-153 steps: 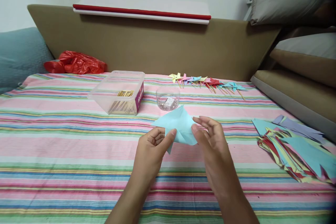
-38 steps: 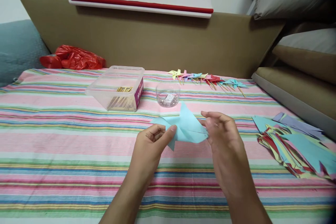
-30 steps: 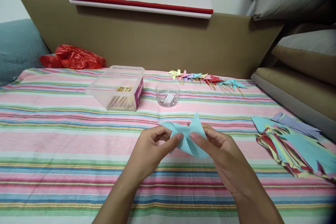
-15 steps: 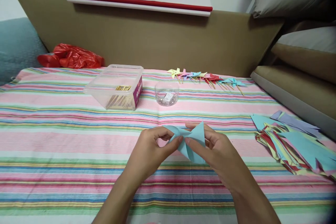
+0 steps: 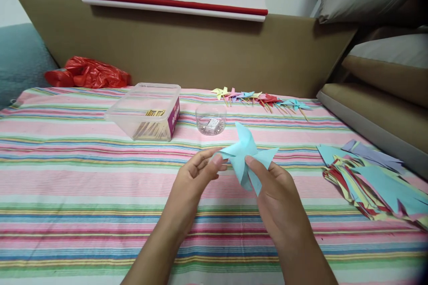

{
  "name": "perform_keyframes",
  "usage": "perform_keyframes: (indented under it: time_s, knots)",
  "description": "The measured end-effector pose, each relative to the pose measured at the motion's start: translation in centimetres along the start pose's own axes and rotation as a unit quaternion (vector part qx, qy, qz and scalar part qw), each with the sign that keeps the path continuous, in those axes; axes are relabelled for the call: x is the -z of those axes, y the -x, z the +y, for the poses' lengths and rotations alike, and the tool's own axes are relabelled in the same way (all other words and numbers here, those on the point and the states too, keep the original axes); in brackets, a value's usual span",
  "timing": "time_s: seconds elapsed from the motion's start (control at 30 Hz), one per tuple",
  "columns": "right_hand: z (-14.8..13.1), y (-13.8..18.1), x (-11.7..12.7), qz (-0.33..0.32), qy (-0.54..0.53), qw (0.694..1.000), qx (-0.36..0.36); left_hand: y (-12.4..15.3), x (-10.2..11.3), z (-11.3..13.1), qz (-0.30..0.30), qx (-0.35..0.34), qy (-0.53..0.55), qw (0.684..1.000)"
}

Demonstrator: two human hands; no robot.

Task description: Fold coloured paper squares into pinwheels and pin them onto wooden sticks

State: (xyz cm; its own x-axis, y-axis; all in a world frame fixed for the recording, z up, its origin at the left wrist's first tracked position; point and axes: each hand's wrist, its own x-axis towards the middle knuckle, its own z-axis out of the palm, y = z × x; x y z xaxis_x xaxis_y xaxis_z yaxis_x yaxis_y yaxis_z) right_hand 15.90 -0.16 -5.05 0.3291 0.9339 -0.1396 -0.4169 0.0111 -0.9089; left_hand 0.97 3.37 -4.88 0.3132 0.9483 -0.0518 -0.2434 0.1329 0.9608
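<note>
Between my hands, above the striped cloth, is a light blue paper pinwheel (image 5: 241, 148) with its blades folded toward the centre. My right hand (image 5: 276, 182) pinches it, the thumb pressing near the middle and the fingers hidden behind the paper. With thumb and fingertips my left hand (image 5: 200, 171) grips the tip of the left blade. No stick shows on this pinwheel. Beyond it stands a round clear tub (image 5: 210, 121) holding small metallic pieces and a white label. Left of that is a clear plastic box (image 5: 142, 104) with thin wooden sticks inside.
Finished pinwheels on sticks (image 5: 262, 99) lie in a row at the back. Cut paper sheets (image 5: 374, 178) in several colours are piled at the right, near stacked cushions (image 5: 377, 80). A red plastic bag (image 5: 95, 72) rests at the back left, before a brown board (image 5: 187, 49).
The paper has opened into a full pinwheel shape and risen slightly. My left thumb has moved from its centre to the left blade, while the right thumb stays near the middle.
</note>
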Motion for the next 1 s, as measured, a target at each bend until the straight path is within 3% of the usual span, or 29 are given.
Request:
perform_keyframes:
  time_s: [0.1,0.33,0.8,1.0]
  knots:
    - [0.4,0.2,-1.0,0.003,-0.051,0.999,-0.004,0.2,-1.2,-0.8,-0.024,0.017,0.064,0.998]
    - [1.6,0.7,-2.6,0.004,-0.055,0.998,0.012,0.6,-3.2,-1.9,0.069,0.022,0.194,0.978]
    - [1.6,0.8,-2.8,0.026,-0.039,0.999,-0.011,0.2,-2.7,-2.0,0.137,0.014,0.138,0.981]
    - [1.2,0.9,-2.8,-0.008,-0.012,1.000,0.006,0.0,-2.1,-1.5,0.135,0.015,0.161,0.978]
